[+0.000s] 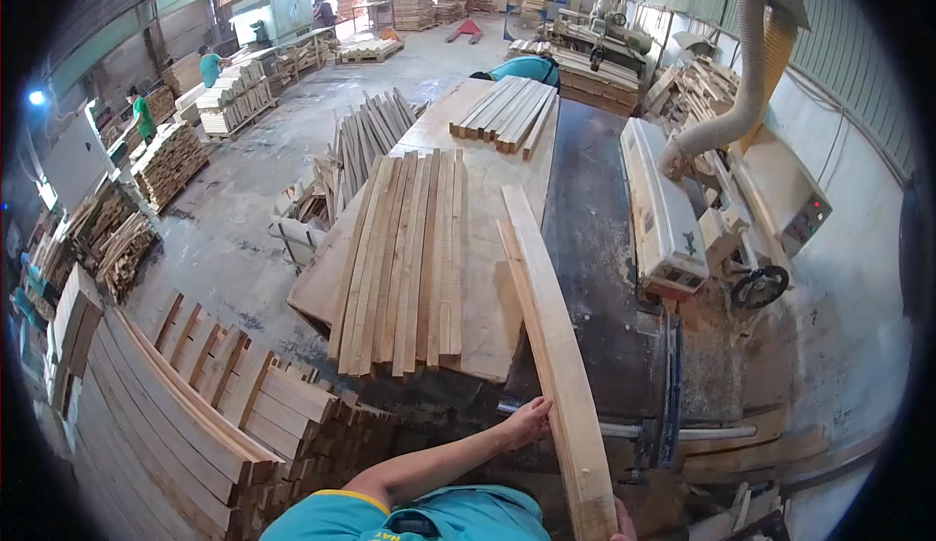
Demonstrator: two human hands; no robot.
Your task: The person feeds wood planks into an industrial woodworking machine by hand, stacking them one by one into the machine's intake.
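The left hand (526,422) pinches the left edge of a long wooden board (570,375), fingers closed on its side, at a point between the near end and the middle. The right hand (624,523) is at the board's near end, close to the body; only part of it shows past the right edge, so how its fingers close cannot be told. Two spaced contacts like these probably keep so long a piece from twisting or dipping at its far end. The board seems to be two lengths lying together, since their far ends are offset. It points away from the body, its far part over the border between the pale worktop (489,292) and the dark machine table (597,249); whether it touches either surface cannot be made out. On the worktop, to the left of the board, strips (400,258) lie side by side along the same general direction, which likely makes each easy to take up or lay down singly. A second group (502,112) lies farther off in the same manner, near a bent co-worker (526,70). The machine housing (665,210) stands to the right, beyond the dark surface, with a flexible hose (749,73) rising beside it, presumably for dust. At the lower left, stacked planks (161,424) lie layered, a compact way to keep timber within reach.
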